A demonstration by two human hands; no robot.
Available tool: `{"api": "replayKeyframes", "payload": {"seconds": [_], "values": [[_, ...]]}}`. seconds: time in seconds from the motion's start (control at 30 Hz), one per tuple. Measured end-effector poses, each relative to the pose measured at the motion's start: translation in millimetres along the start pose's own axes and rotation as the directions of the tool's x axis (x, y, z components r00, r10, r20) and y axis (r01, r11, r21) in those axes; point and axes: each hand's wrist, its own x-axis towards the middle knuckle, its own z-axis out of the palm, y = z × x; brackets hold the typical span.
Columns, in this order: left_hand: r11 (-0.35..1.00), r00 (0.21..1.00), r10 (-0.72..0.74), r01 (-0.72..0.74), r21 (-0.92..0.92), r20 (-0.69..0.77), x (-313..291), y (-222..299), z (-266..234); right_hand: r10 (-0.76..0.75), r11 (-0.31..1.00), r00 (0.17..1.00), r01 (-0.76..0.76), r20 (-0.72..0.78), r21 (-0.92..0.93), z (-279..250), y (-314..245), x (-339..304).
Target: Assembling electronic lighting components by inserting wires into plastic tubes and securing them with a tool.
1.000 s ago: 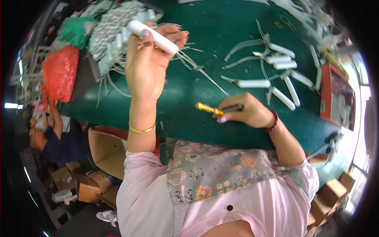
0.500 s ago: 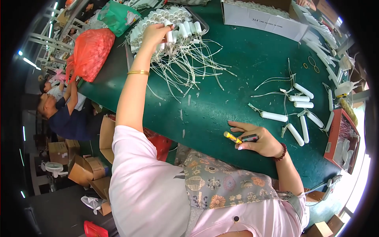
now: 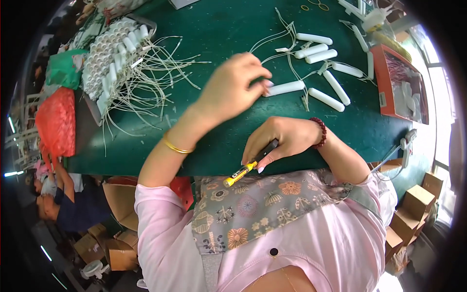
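Reaching up and to the right across the green counter point(image 3: 219, 19), the left forearm is bent at the elbow, and the left hand point(image 3: 232, 86) is held back-up, its fingers curled and blurred. Its fingertips are placed at the left end of 1 white cylinder point(image 3: 290, 87) laid on the counter; whether it is gripped cannot be told. The right forearm is angled in from the right, and the right hand point(image 3: 284, 138) is held near the counter's front edge, its fingers closed around 1 yellow-and-black pen-shaped tool point(image 3: 241, 174), pointed down and leftward. 7 white cylinders, that cylinder included, are spread beyond the right hand among thin wires, and 2 more are seen beside 1 red box point(image 3: 383, 97). At the left, 1 tray point(image 3: 91, 108) is packed with wired cylinders point(image 3: 104, 61), too crowded to be counted. 1 gold bangle point(image 3: 176, 146) is worn on the left wrist, 1 beaded bracelet point(image 3: 320, 131) on the right.
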Motion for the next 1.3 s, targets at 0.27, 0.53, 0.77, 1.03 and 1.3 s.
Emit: {"api": "replayKeyframes", "payload": {"seconds": [0.27,0.53,0.77,1.03,1.3], "values": [[0.977,0.998,0.017,-0.03,0.211,0.066,-7.1,4.1,32.3,-0.126,0.969,0.951,0.056,-0.282,-0.242,-26.0,-26.6,-30.1],[0.789,0.73,-0.595,0.611,0.069,0.335,-36.6,28.0,-57.5,-0.351,0.685,0.595,-0.364,-0.723,-0.632,-51.6,-24.7,-52.7],[0.768,0.78,-0.572,0.618,-0.169,0.254,-48.9,37.1,-61.7,-0.42,0.439,0.641,-0.476,-0.643,-0.762,-53.9,-9.7,-48.9],[0.937,0.927,-0.339,0.348,-0.032,0.162,-38.8,36.7,-36.9,-0.479,0.251,0.703,-0.465,-0.526,-0.849,-50.0,-17.9,-43.0],[0.901,0.916,-0.321,0.374,-0.22,0.242,-17.3,26.3,-4.7,-0.363,0.559,0.694,-0.372,-0.622,-0.741,-30.0,-0.8,-23.8]]}}
